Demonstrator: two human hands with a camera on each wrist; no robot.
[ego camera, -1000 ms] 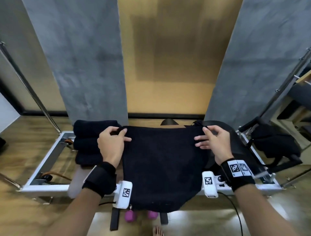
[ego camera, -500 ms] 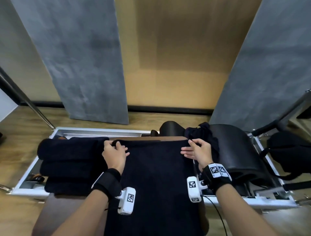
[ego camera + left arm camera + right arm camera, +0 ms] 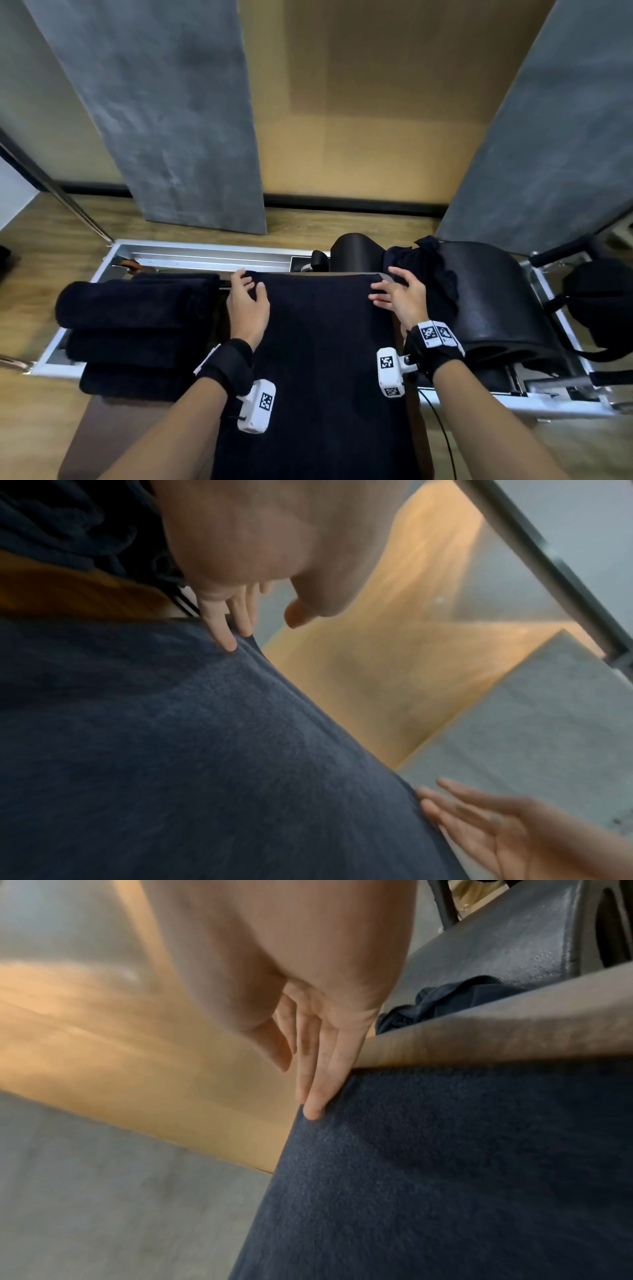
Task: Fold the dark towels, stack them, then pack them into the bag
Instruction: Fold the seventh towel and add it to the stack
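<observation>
Wood floor, bench [image 3: 85, 428], both hands flat on dark towel [image 3: 318, 359] corners

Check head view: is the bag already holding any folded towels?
No: the folded towels lie stacked left of the left hand, outside any bag.

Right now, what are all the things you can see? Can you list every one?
Spread towel: one, dark navy, laid flat on the brown padded bench in the middle.
Folded towels: three, dark navy, side by side on the left of the bench.
Crumpled cloth: one, dark navy, bunched against the barrel on the right.
Padded barrel: one, black, right of the spread towel.
Metal frame: one, silver, under and behind the bench.
Black bag: one, far right edge.
Wall panels: two, grey, upright at the back.
Left hand: on the towel's far left corner, fingers relaxed.
Right hand: on the towel's far right corner, fingers straight.
</observation>
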